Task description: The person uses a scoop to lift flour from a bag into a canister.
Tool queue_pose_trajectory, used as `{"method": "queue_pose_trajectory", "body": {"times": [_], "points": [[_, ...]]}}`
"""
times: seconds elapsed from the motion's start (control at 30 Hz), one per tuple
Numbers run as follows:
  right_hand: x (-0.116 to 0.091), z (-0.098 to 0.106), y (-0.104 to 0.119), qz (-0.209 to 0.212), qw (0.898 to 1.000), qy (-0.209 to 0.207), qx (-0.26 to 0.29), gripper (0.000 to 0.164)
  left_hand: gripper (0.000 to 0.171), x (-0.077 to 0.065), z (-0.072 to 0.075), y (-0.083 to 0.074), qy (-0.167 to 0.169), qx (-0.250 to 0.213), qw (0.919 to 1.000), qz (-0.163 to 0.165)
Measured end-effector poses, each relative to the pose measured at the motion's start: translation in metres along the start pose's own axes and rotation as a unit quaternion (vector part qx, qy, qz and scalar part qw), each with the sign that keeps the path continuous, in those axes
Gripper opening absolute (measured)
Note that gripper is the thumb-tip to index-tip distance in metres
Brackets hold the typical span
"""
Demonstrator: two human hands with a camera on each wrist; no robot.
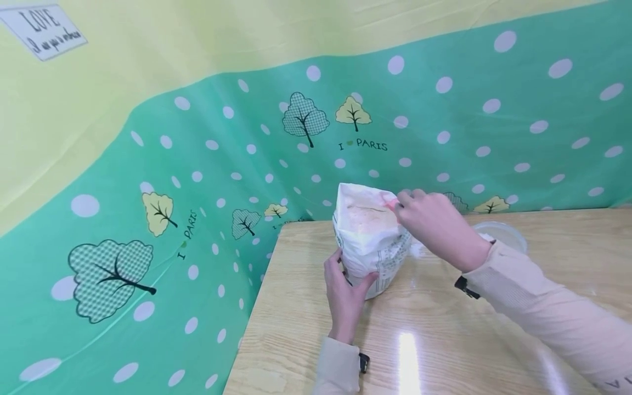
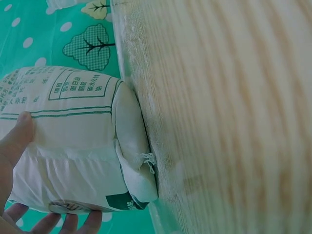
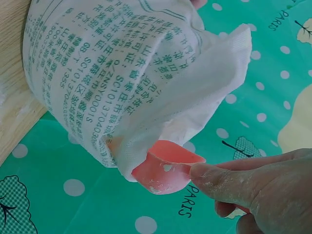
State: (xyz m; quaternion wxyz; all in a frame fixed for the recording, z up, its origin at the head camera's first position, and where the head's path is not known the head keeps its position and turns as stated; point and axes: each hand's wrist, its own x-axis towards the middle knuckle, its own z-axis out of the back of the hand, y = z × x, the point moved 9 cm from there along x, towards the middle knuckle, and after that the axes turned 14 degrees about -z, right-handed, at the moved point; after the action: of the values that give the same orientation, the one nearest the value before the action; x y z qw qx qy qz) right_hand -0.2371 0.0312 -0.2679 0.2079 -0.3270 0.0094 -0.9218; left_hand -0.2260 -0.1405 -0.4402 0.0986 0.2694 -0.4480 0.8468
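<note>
A white cloth sack (image 1: 365, 241) with green printing stands open-topped on the table, pale powder showing inside its mouth. My left hand (image 1: 345, 293) holds the sack low on its near side; in the left wrist view the thumb lies across the printed face and the fingers (image 2: 68, 222) reach round the other side. At the sack's mouth, my right hand (image 1: 432, 222) pinches the handle of a pink scoop (image 3: 168, 168). The scoop's bowl is at the sack's rim, dusted with white powder. Powder also coats the right thumb (image 3: 219, 183).
Behind the right forearm, a clear round bowl (image 1: 508, 236) sits on the wooden table (image 1: 296, 340). White powder (image 1: 417, 249) lies on the tabletop between sack and bowl. A green dotted curtain (image 1: 207, 181) hangs along the table's back and left edges.
</note>
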Motion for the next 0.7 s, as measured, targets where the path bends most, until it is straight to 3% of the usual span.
{"method": "queue_pose_trajectory", "body": {"times": [0.3,0.53,0.7], "points": [[0.002,-0.008,0.000,-0.015,0.999,0.036,0.019,0.013,0.088,-0.001,0.000,0.001,-0.002,0.003,1.0000,0.007],[0.009,-0.012,0.005,-0.016,0.999,0.048,0.009,0.022,0.088,0.000,-0.001,0.000,-0.001,0.010,0.9999,0.001],[0.010,-0.018,0.006,-0.006,0.998,0.062,-0.003,0.019,0.089,0.000,-0.001,0.000,-0.001,0.012,0.9999,0.002]]}}
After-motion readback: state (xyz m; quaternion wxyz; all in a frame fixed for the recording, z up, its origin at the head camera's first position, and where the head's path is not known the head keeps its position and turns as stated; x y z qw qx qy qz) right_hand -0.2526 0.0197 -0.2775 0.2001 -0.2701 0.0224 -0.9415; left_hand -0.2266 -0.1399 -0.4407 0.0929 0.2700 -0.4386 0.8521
